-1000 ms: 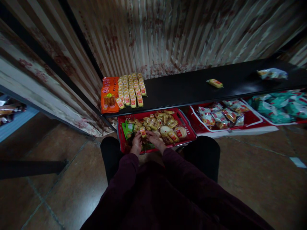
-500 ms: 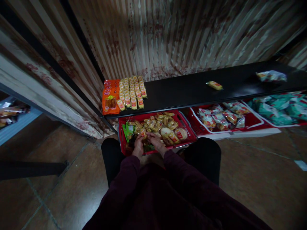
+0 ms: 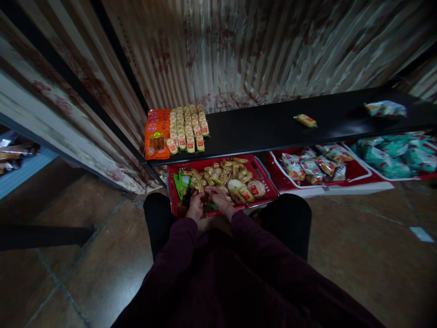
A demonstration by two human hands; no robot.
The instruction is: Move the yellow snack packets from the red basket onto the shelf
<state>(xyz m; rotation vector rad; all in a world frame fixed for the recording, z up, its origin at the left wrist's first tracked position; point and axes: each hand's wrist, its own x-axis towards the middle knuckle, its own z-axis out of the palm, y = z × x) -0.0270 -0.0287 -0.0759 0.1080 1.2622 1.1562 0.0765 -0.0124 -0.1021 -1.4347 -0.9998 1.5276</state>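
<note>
A red basket (image 3: 262, 172) full of small yellow snack packets (image 3: 221, 173) stands on the floor in front of my knees. Both hands are down in its near left part, close together. My left hand (image 3: 195, 205) has its fingers curled on a small yellow packet (image 3: 200, 186). My right hand (image 3: 218, 197) rests beside it with fingers bent over the packets; what it holds is not clear. On the black shelf (image 3: 273, 127) above, rows of the same yellow packets (image 3: 187, 130) stand next to orange packs (image 3: 155, 134).
A single yellow packet (image 3: 306, 120) and a pale bag (image 3: 385, 108) lie farther right on the shelf. Under the shelf are a red tray of red-and-white snack bags (image 3: 314, 166) and a tray of teal bags (image 3: 399, 155). Corrugated wall behind; tiled floor left and right.
My hands have stayed in the basket's near left part, moving closer together over the packets. The view has shifted slightly.
</note>
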